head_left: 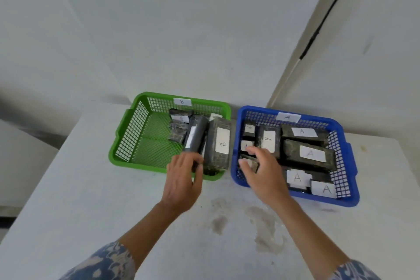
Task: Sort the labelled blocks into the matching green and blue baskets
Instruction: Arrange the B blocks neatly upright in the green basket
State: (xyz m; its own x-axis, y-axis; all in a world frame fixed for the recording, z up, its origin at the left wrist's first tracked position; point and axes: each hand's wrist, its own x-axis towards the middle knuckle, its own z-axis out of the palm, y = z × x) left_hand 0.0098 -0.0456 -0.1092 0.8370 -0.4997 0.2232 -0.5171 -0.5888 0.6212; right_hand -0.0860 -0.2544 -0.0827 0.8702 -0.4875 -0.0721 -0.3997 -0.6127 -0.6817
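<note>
Tabletop (91, 200), white and stained with pale brown blotches near our forearms, is sitting in a corner of plain white walls, with a dark cable (327, 13) running down the right-hand wall. We are seeing two mesh baskets side by side at the far edge: a green basket (127, 141) tagged B and a blue basket (347, 166) tagged A. Our left hand (181, 184) is gripping the near end of a dark cylindrical block (196, 136) that is lying in the green basket beside a large block labelled B (219, 145). Our right hand (263, 173) is pinching a small block (250, 162) at the blue basket's left side, among blocks labelled A (309, 154). Labels on the cylinder and on the pinched block are too blurred for us to read, and patterned sleeves (106, 263) are being cut off by the lower edge.
</note>
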